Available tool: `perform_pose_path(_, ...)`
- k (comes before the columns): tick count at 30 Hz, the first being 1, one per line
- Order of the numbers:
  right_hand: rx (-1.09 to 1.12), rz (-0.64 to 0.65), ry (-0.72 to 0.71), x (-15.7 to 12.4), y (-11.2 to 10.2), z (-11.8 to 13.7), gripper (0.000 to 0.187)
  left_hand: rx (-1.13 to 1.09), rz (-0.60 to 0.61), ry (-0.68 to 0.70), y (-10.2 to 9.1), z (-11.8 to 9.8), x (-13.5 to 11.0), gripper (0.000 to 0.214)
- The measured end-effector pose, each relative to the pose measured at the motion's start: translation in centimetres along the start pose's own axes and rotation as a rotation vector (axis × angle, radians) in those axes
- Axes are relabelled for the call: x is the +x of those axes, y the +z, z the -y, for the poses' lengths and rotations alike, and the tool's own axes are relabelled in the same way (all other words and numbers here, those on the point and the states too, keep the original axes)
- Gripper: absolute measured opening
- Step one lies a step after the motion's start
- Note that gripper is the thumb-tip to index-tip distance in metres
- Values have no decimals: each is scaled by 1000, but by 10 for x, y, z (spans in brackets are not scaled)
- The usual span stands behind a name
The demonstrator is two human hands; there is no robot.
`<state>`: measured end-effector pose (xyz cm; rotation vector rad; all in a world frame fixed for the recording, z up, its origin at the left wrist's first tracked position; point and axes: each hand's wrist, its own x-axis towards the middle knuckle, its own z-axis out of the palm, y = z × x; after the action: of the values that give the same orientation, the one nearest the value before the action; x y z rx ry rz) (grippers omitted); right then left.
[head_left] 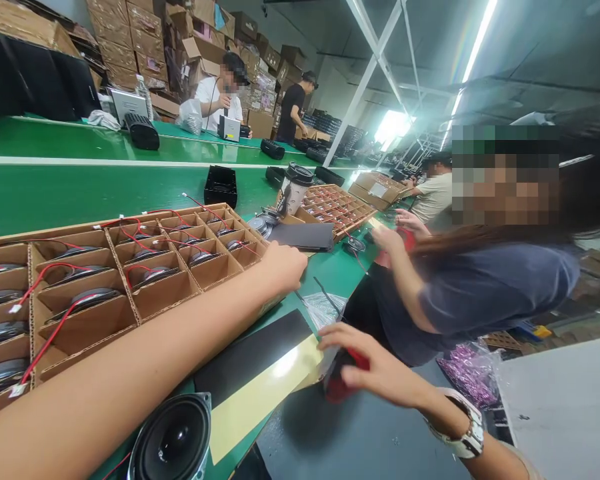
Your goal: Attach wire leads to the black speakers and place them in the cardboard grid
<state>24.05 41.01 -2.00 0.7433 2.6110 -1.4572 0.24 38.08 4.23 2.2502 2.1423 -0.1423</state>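
My left hand reaches across to the far corner of a cardboard divider tray that holds several round speakers with red wires. Its fingers are curled at the tray's edge; what they hold is hidden. My right hand, with a watch on its wrist, pinches a red and black object at the edge of the green table. A black sheet on a yellow backing lies between my hands. A loose black speaker sits near my left forearm.
A person in a grey shirt sits close on my right, hands at another divider tray. A lidded cup, a black plastic housing and a flat black pad stand ahead. Other workers and stacked boxes lie beyond the green conveyor.
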Motion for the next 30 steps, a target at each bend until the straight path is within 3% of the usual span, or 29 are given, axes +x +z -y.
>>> perform_pose_path(2,136,-51,123,1,-1,-9,84,4,2,3,0,0,0,30)
perform_pose_path(5,357,56,225,2,4,-19,85,8,3,7,0,0,0,30)
perform_pose_path(9,563,188,200,-6,11,-24,84,6,0,5,0,0,0,29)
perform_pose_path(14,691,347,140,-14,1,-38,79,-6,-11,16,4,1,3,29)
perform_pose_path(17,793,283,176,-8,-2,-47,76,-5,-10,12,4,1,4,29)
perform_pose_path(22,931,286,280,-13,-7,-48,78,-7,-9,3,2,1,3,30)
perform_pose_path(27,1106,22,257,-62,-42,-51,60,-33,-15,2,3,2,1,30)
perform_pose_path(30,1203,-113,236,-93,-47,-60,54,-50,-15,4,6,1,2,27)
